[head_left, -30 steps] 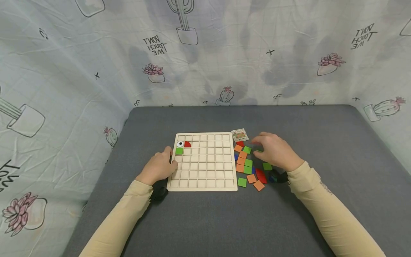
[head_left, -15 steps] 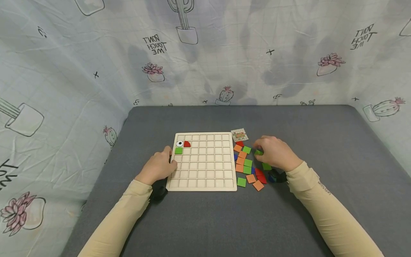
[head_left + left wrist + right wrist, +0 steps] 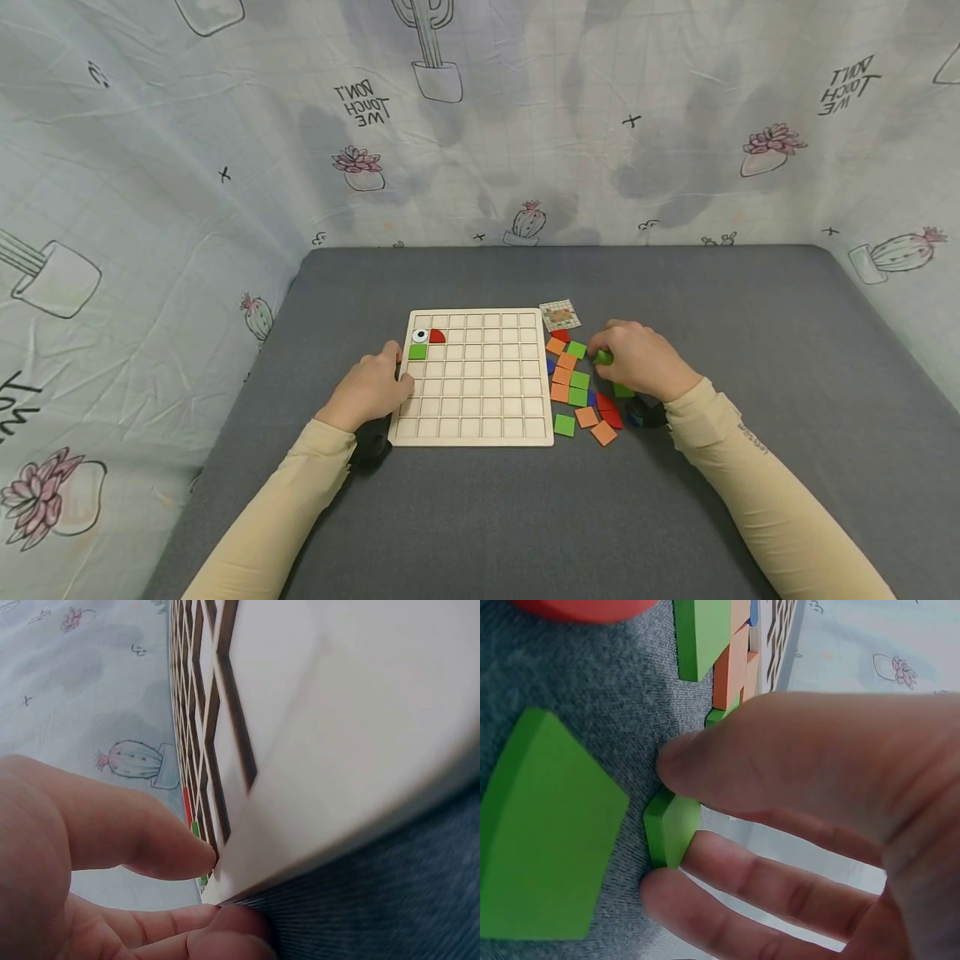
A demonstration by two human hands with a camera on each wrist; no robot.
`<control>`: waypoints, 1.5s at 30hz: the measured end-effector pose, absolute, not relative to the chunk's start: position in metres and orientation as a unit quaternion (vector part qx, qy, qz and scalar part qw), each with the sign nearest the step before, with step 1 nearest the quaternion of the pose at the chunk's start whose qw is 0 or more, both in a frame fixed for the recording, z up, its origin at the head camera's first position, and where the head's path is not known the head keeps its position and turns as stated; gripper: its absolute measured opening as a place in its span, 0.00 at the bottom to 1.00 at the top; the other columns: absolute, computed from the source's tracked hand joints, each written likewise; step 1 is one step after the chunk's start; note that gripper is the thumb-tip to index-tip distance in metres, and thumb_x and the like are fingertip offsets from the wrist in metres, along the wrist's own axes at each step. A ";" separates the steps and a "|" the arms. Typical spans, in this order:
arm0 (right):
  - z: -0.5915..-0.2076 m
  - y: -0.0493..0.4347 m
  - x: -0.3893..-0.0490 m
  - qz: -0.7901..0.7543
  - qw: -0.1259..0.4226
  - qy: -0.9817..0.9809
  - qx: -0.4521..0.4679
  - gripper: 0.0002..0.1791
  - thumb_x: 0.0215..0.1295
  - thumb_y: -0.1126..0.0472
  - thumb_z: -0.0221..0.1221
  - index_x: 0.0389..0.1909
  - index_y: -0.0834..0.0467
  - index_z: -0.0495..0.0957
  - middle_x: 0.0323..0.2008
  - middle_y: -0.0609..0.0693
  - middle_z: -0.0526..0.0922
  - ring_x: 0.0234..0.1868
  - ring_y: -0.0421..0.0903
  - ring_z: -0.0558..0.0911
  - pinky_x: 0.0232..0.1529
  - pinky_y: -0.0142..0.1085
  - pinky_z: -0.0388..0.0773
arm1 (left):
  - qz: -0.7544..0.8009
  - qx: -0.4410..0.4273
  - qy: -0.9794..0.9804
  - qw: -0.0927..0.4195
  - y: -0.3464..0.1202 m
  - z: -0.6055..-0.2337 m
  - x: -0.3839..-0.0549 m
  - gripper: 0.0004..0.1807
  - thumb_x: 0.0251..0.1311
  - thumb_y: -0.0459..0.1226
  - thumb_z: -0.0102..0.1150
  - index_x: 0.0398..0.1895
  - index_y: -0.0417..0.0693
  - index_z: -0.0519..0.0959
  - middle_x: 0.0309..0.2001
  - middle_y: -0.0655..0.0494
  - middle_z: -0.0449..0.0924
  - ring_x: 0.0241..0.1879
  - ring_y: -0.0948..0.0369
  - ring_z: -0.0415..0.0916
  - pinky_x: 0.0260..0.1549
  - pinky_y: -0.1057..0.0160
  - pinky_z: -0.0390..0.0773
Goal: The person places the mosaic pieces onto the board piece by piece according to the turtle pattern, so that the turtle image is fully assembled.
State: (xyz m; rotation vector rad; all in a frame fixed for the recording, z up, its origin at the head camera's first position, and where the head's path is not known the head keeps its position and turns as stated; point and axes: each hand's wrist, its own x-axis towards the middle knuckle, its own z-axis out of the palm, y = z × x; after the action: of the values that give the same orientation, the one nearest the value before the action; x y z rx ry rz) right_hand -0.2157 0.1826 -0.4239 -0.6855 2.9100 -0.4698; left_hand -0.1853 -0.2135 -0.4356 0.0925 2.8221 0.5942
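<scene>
Tiles (image 3: 604, 432) of several colours are spread on the tabletop (image 3: 480, 517) along the right edge of the grid board (image 3: 472, 443), whose left edge is pinched by the left hand (image 3: 367, 387). A green tile (image 3: 602, 357) is clamped between the fingers of the right hand (image 3: 647, 358), so a pick-up is judged in hand, calling next for a clear lift. Near the board's far left corner, cells are filled by a green square (image 3: 417, 352), an eye tile (image 3: 420, 336) and a red piece (image 3: 437, 337), other visible cells being bare; by the far right corner a picture card (image 3: 560, 315) is laid.
</scene>
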 end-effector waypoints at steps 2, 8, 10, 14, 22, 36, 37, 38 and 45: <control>-0.424 0.183 -0.216 -0.157 0.061 0.960 -0.225 0.10 0.60 0.66 0.70 0.43 0.58 0.89 0.47 0.58 0.85 0.39 0.52 0.82 0.42 0.51 0.82 | 0.205 0.032 0.970 0.128 -0.213 -0.435 -0.185 0.22 0.70 0.39 0.50 0.61 0.35 0.67 0.23 0.50 0.69 0.17 0.58 0.65 0.18 0.61 0.62; -0.424 0.183 -0.217 -0.159 0.066 0.959 -0.225 0.09 0.61 0.66 0.70 0.43 0.58 0.89 0.46 0.58 0.85 0.39 0.52 0.81 0.43 0.51 0.82 | 0.206 0.031 0.970 0.129 -0.213 -0.434 -0.185 0.22 0.70 0.39 0.50 0.61 0.35 0.67 0.22 0.51 0.69 0.17 0.58 0.65 0.18 0.61 0.61; -0.425 0.183 -0.217 -0.159 0.066 0.959 -0.225 0.09 0.61 0.66 0.70 0.43 0.58 0.89 0.46 0.57 0.85 0.39 0.52 0.81 0.42 0.52 0.82 | 0.205 0.028 0.970 0.130 -0.212 -0.434 -0.185 0.22 0.70 0.39 0.50 0.61 0.35 0.67 0.23 0.51 0.70 0.17 0.58 0.65 0.18 0.61 0.62; -0.425 0.183 -0.217 -0.157 0.066 0.959 -0.225 0.09 0.61 0.66 0.70 0.43 0.58 0.89 0.46 0.57 0.85 0.39 0.52 0.81 0.42 0.52 0.82 | 0.202 0.027 0.970 0.130 -0.212 -0.433 -0.185 0.22 0.70 0.40 0.50 0.61 0.35 0.67 0.23 0.50 0.71 0.18 0.57 0.66 0.19 0.60 0.63; -0.424 0.182 -0.217 -0.157 0.042 0.958 -0.235 0.08 0.60 0.66 0.70 0.41 0.57 0.89 0.43 0.56 0.85 0.37 0.50 0.82 0.37 0.48 0.82 | 0.204 0.030 0.970 0.129 -0.214 -0.433 -0.185 0.21 0.70 0.39 0.50 0.60 0.35 0.67 0.23 0.49 0.71 0.17 0.57 0.66 0.18 0.60 0.62; -0.419 0.164 -0.213 -0.208 -0.013 0.936 -0.283 0.08 0.61 0.65 0.71 0.41 0.57 0.89 0.37 0.51 0.81 0.26 0.41 0.73 0.29 0.37 0.73 | 0.204 0.027 0.970 0.133 -0.214 -0.434 -0.184 0.22 0.69 0.41 0.50 0.60 0.36 0.67 0.23 0.50 0.70 0.17 0.58 0.65 0.18 0.60 0.62; -0.418 0.161 -0.213 -0.207 -0.016 0.935 -0.286 0.08 0.61 0.65 0.71 0.42 0.57 0.89 0.37 0.51 0.81 0.27 0.41 0.74 0.30 0.37 0.73 | 0.204 0.026 0.969 0.133 -0.214 -0.434 -0.184 0.22 0.69 0.41 0.50 0.60 0.36 0.67 0.23 0.50 0.71 0.17 0.58 0.65 0.18 0.60 0.62; -0.418 0.158 -0.213 -0.208 -0.018 0.934 -0.289 0.08 0.61 0.65 0.71 0.42 0.58 0.89 0.38 0.51 0.82 0.27 0.42 0.75 0.30 0.37 0.74 | 0.204 0.026 0.970 0.133 -0.214 -0.434 -0.185 0.22 0.69 0.41 0.50 0.60 0.36 0.67 0.23 0.49 0.71 0.17 0.58 0.65 0.18 0.60 0.62; -0.417 0.138 -0.215 -0.222 -0.029 0.922 -0.315 0.05 0.63 0.65 0.69 0.39 0.56 0.88 0.46 0.53 0.85 0.31 0.43 0.80 0.32 0.38 0.76 | 0.202 0.028 0.970 0.129 -0.214 -0.436 -0.185 0.21 0.69 0.41 0.50 0.59 0.36 0.68 0.24 0.48 0.72 0.18 0.56 0.66 0.19 0.59 0.63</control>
State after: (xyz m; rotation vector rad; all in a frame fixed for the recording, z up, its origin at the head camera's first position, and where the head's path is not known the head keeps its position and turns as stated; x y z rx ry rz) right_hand -0.2151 0.1385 -0.4168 -1.0068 2.9517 -0.7116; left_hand -0.1854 -0.2141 -0.4359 0.0827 2.8216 0.5872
